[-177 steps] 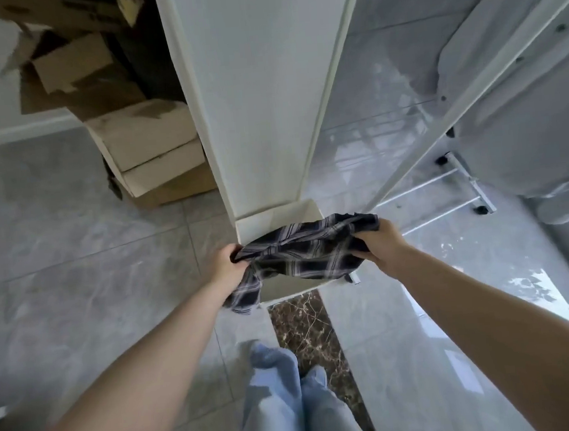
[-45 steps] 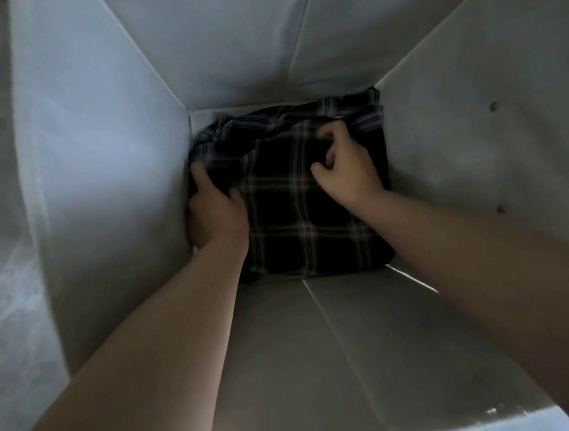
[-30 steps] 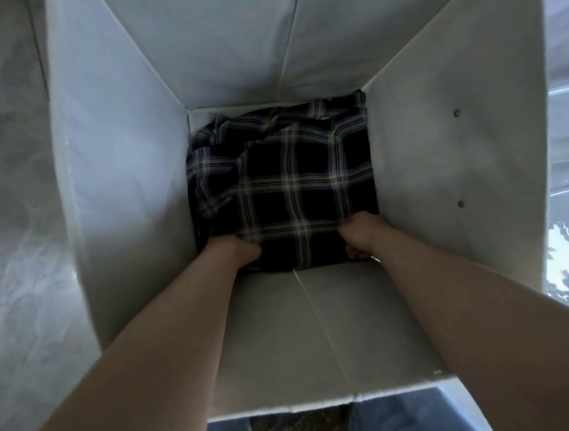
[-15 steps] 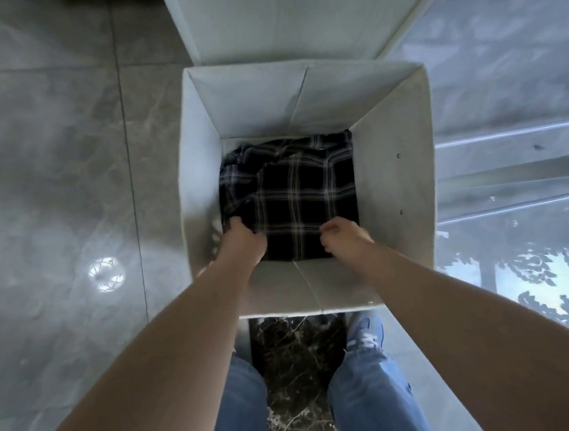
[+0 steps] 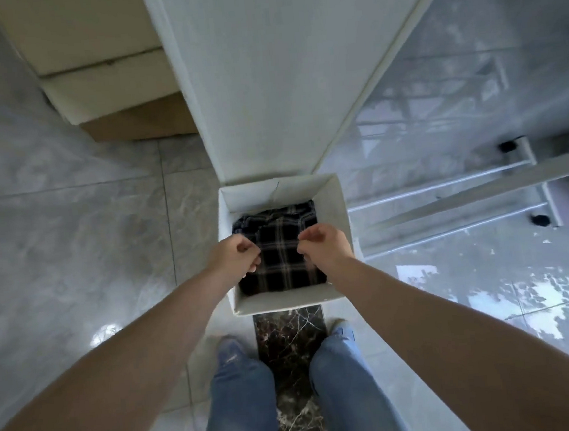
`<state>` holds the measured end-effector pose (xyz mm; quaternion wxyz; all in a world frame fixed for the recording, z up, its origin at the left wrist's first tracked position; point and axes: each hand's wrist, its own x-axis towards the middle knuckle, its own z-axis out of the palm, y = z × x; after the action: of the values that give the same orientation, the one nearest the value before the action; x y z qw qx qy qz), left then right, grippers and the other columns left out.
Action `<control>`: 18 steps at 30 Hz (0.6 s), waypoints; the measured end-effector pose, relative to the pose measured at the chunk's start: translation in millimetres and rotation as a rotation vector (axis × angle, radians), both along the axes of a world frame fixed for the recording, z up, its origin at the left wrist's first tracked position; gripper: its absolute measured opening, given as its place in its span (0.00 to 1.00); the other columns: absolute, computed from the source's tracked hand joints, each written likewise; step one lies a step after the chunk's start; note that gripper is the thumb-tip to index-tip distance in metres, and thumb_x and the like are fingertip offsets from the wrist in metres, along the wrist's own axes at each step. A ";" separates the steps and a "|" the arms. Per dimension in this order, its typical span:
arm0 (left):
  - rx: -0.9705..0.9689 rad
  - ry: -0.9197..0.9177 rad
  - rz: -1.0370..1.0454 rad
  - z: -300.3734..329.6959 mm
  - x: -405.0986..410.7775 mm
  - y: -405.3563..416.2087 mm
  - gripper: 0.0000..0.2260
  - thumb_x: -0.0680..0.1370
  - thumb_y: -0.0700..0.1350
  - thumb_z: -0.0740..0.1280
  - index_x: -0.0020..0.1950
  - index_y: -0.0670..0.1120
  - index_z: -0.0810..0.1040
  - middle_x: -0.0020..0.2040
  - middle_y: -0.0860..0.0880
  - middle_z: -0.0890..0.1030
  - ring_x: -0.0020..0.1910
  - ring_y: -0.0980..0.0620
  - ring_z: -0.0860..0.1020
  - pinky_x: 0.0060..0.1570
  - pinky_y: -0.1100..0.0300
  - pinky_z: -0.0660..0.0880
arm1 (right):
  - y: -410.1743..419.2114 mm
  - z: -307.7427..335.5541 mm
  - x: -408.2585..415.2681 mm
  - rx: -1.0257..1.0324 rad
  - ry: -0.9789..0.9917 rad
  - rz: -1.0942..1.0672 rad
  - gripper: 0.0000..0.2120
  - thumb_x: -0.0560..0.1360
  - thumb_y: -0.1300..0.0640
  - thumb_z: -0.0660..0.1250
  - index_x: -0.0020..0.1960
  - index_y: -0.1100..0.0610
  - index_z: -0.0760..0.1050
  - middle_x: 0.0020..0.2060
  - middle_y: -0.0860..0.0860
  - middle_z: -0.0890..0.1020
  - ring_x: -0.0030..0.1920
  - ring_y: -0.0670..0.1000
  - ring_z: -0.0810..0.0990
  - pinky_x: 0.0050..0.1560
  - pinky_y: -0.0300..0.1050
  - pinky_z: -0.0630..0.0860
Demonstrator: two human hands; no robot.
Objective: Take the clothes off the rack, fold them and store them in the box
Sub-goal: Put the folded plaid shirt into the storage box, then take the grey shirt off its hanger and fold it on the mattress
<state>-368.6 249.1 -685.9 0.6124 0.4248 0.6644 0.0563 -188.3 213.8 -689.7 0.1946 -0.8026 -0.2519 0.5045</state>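
Observation:
A folded dark plaid shirt [image 5: 280, 254] lies flat on the bottom of a white open-topped box [image 5: 286, 305] that stands on the floor in front of my feet. My left hand [image 5: 233, 258] hovers above the box's left side and my right hand [image 5: 326, 246] above its right side. Both hands have loosely curled fingers, hold nothing and are raised clear of the shirt. They cover the shirt's left and right edges.
A white wall corner [image 5: 264, 79] rises right behind the box. Stacked cardboard boxes [image 5: 110, 89] stand at the back left. The white metal base of the rack [image 5: 447, 209] lies on the glossy floor to the right. My legs in jeans [image 5: 238, 391] stand just before the box.
I carried the shirt to the box, laid it inside and pressed it down. Both hands have since let go and lifted up out of the box, and my head has risen.

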 end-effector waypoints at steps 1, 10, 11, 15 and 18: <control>0.010 -0.006 -0.002 25.5 -2.1 2.9 0.06 0.79 0.40 0.65 0.42 0.46 0.74 0.37 0.48 0.80 0.35 0.50 0.78 0.35 0.61 0.72 | 1.5 22.5 1.1 0.024 0.003 -0.019 0.10 0.71 0.63 0.72 0.42 0.48 0.79 0.41 0.47 0.83 0.44 0.51 0.83 0.47 0.46 0.82; 0.140 -0.146 0.050 234.4 3.9 1.2 0.04 0.79 0.38 0.65 0.45 0.46 0.74 0.41 0.48 0.80 0.37 0.52 0.78 0.37 0.62 0.73 | -11.8 232.0 15.7 0.219 0.155 -0.141 0.11 0.69 0.68 0.75 0.45 0.55 0.80 0.43 0.51 0.81 0.45 0.52 0.82 0.56 0.53 0.81; 0.144 -0.176 0.074 250.3 8.8 0.0 0.04 0.79 0.38 0.66 0.46 0.46 0.74 0.41 0.47 0.80 0.37 0.52 0.78 0.37 0.63 0.74 | -13.6 248.8 17.1 0.245 0.168 -0.146 0.11 0.69 0.69 0.75 0.46 0.56 0.80 0.42 0.52 0.80 0.45 0.53 0.81 0.57 0.53 0.81; 0.197 -0.292 0.096 333.7 29.4 -5.0 0.03 0.78 0.40 0.67 0.45 0.46 0.77 0.44 0.46 0.83 0.40 0.51 0.81 0.43 0.58 0.80 | -36.5 336.7 28.8 0.391 0.233 -0.216 0.11 0.71 0.72 0.72 0.50 0.61 0.79 0.40 0.52 0.78 0.46 0.53 0.78 0.57 0.52 0.80; 0.297 -0.336 0.009 383.0 38.8 -1.4 0.03 0.78 0.40 0.68 0.45 0.46 0.78 0.45 0.46 0.84 0.42 0.52 0.82 0.47 0.55 0.80 | -55.2 384.3 41.2 0.463 0.228 -0.225 0.10 0.71 0.70 0.73 0.51 0.61 0.79 0.39 0.52 0.77 0.45 0.52 0.79 0.56 0.50 0.81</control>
<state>-329.8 247.8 -302.9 0.6449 0.4919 0.5393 0.2264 -147.0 158.6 -305.5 0.4545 -0.6978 -0.2464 0.4959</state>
